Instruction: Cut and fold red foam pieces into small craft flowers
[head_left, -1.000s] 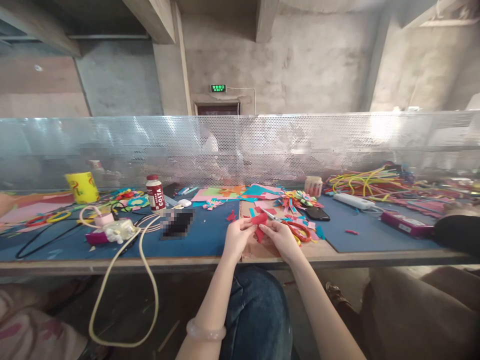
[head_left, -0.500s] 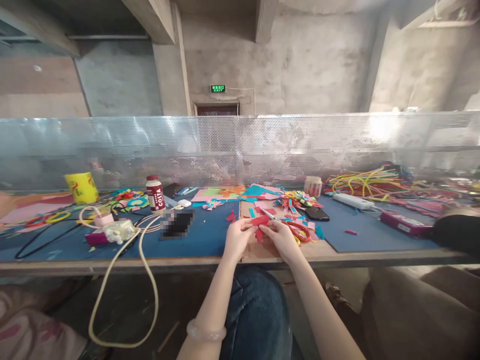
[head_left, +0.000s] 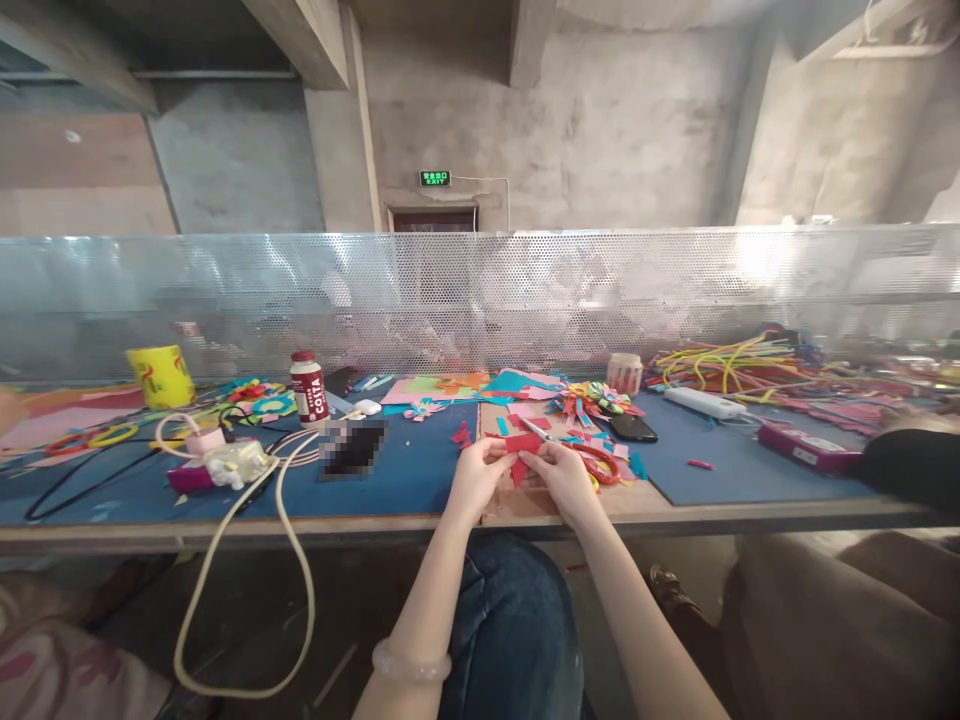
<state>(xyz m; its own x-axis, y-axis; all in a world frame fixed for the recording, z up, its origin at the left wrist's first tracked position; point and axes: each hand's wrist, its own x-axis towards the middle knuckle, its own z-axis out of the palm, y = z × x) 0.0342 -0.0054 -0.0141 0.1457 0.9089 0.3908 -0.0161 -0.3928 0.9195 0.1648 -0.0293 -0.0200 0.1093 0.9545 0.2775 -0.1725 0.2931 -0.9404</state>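
Note:
A small piece of red paper is held between both hands above the table's front edge. My left hand pinches its left side, fingers closed. On its right side, my right hand grips the paper between thumb and fingers. Orange-handled scissors lie just beyond my right hand, with blades pointing away to the left. Paper flowers in several colours sit behind the scissors, among cut paper scraps. Small red scraps rest beside my left hand.
At left are a yellow roll, a red-capped bottle, a looped cream cable and a dark phone. To the right lie a black phone, a white power strip, a purple box, colourful stems and a person's dark sleeve.
The red paper between my hands now shows a flatter, wider face; before, it looked folded or curled. Both hands remain in nearly the same place.

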